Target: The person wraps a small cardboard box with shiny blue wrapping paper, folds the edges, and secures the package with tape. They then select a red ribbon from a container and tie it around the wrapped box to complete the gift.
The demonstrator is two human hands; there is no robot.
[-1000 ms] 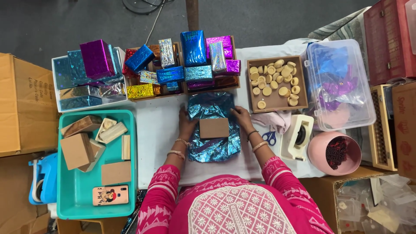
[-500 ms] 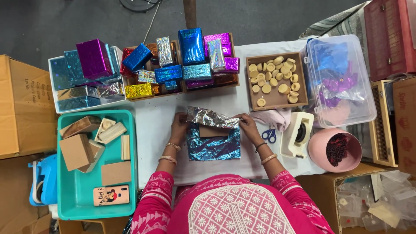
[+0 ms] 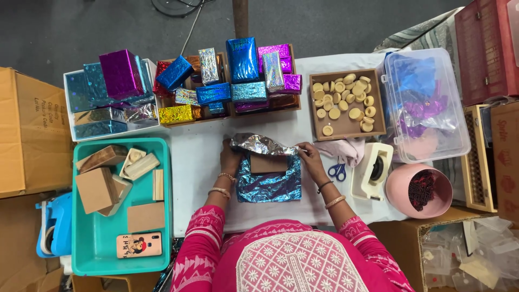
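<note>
The white surface [image 3: 200,167] is full of shiny boxes. In the middle lies our small brown box [image 3: 268,163] on blue shiny paper [image 3: 268,186]. Our left hand [image 3: 230,158] and right hand [image 3: 311,157] each pinch the paper's far edge and hold it over the box. A moment ago the paper lay flat; now one side is folded over. Scissors [image 3: 338,172] and a tape holder [image 3: 372,170] wait nearby.

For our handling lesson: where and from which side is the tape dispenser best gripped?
Grip the tape dispenser across its long cream side walls, coming from above. It stands flat on the table, its sides parallel and free; the pink bowl crowds its right, so stay near the scissors end.
</note>
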